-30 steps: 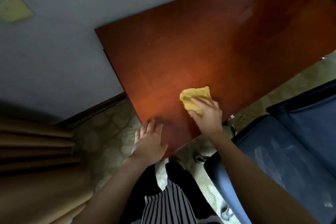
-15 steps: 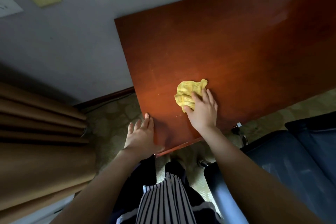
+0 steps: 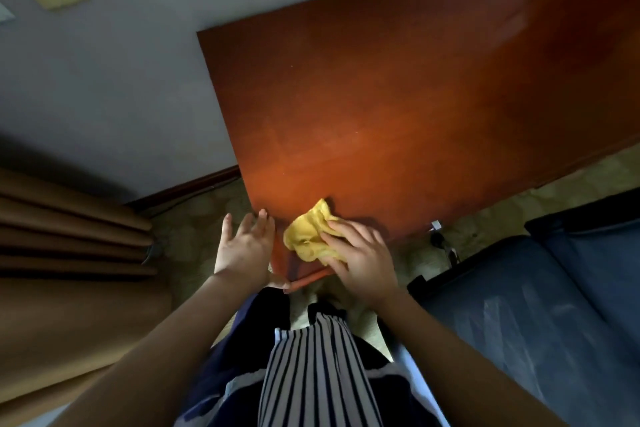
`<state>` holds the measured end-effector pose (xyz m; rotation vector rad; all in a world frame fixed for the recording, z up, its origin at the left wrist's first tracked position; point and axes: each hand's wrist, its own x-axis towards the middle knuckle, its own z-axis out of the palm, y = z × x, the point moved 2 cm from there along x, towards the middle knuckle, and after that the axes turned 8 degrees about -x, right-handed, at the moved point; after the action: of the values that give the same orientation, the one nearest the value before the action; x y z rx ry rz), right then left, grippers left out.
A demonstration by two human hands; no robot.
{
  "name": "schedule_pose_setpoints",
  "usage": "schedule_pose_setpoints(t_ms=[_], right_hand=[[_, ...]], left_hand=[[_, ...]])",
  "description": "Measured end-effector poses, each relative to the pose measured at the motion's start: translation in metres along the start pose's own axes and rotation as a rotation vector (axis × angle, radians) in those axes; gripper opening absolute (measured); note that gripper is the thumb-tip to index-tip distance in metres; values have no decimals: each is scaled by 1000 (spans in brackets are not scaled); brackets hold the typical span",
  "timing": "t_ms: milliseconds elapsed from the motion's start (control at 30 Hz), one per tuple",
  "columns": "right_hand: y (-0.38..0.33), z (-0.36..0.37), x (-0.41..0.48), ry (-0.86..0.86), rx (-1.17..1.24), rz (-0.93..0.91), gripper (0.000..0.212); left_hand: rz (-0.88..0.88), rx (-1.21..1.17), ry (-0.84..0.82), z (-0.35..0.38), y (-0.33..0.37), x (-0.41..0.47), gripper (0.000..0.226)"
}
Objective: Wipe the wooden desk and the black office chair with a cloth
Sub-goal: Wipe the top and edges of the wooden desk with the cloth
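The left hand (image 3: 244,246) lay open against the near left corner of the wooden desk (image 3: 433,107), fingers straight along the side edge and thumb at the front edge. Just to its right, the yellow cloth (image 3: 308,236) sat bunched on the desktop at that same corner. The right hand (image 3: 363,263) pressed down on the cloth, fingers laid across the top of it rather than wrapped round it.

The step in hand appeared to be wiping the near corner. To do it well:
- Keep the palm flat so the cloth bears evenly on the wood.
- Carry the stroke fully off the corner, so dust leaves the top rather than collecting at the edge.
- Use the left hand to brace the desk, clear of the cloth's path.
- Work onward to the right and toward the wall; most of the top lay beyond the cloth, and pale specks showed on it.

Surroundings: a brown curtain (image 3: 69,246) hung at far left, well apart from the desk. A baseboard (image 3: 187,187) ran beneath the wall. The office chair (image 3: 554,305), showing pale smears, stood close at right, untouched, and could crowd the right arm.
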<state>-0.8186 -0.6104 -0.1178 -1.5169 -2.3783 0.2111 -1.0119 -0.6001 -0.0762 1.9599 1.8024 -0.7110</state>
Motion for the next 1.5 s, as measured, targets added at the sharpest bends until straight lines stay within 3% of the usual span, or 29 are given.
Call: schedule_pose_setpoints(t_ms=[200, 400, 600, 700, 867, 1067, 1200, 1367, 1500], right_hand=[[86, -27, -15, 35, -122, 289, 32], [176, -65, -10, -4, -165, 738, 37], [152, -54, 10, 38, -176, 958, 41], [120, -41, 11, 11, -199, 871, 45], [55, -19, 10, -50, -186, 569, 46], [-29, 4, 10, -231, -123, 240, 49], [-76, 10, 1, -303, -30, 29, 44], [-64, 2, 0, -230, -106, -267, 42], [-16, -7, 7, -275, -105, -177, 45]], left_hand=[[-10, 2, -5, -1, 4, 2, 120], [-7, -94, 6, 3, 3, 0, 123], [7, -154, -8, 8, -8, -2, 128], [13, -166, -1, 9, -13, -2, 127], [49, -190, 44, 12, -15, 2, 118], [98, -369, 222, 3, -33, 11, 72], [59, -458, 320, 4, -41, 12, 55], [46, -531, 313, 6, -47, 9, 52], [25, -564, 256, 7, -48, 9, 54]])
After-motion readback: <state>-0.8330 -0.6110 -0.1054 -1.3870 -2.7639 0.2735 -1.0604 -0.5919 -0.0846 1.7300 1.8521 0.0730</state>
